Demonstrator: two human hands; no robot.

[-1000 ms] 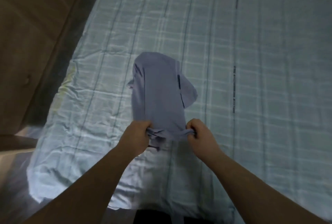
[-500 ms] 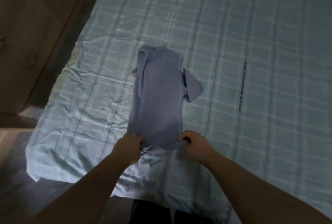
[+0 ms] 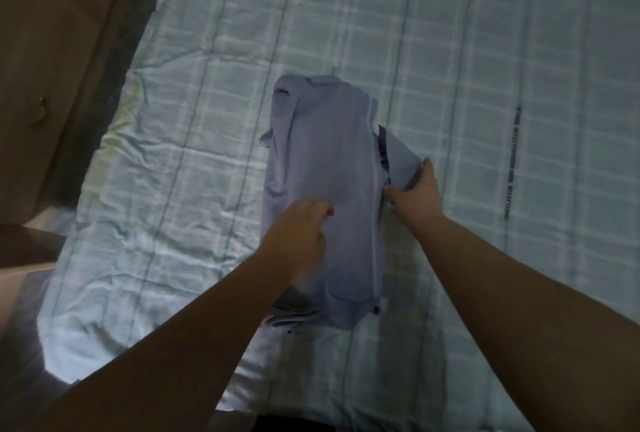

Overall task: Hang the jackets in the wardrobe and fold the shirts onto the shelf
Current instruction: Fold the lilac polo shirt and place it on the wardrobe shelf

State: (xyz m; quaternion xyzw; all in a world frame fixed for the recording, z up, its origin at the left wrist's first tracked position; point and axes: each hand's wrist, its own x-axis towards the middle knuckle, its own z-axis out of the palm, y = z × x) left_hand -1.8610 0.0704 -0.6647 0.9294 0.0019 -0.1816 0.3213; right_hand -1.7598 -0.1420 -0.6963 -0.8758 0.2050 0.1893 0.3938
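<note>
A lavender shirt (image 3: 322, 161) lies on the bed, folded into a long narrow strip that runs away from me. My left hand (image 3: 298, 234) rests on top of the strip near its middle, its fingers loosely bent, with nothing visibly gripped. My right hand (image 3: 414, 189) is at the strip's right edge. Its thumb and fingers hold the sleeve flap (image 3: 398, 157) that sticks out to the right. The near hem is bunched and lies loose on the sheet.
The bed (image 3: 485, 85) has a pale blue checked sheet, wrinkled at the left, and its corner (image 3: 62, 359) is at the lower left. A wooden cabinet with a knob (image 3: 41, 109) stands to the left across a narrow dark gap.
Both hands have let go of the near hem and moved forward. The left now lies on the shirt's middle and the right holds the sleeve flap. The shirt lies flat.
</note>
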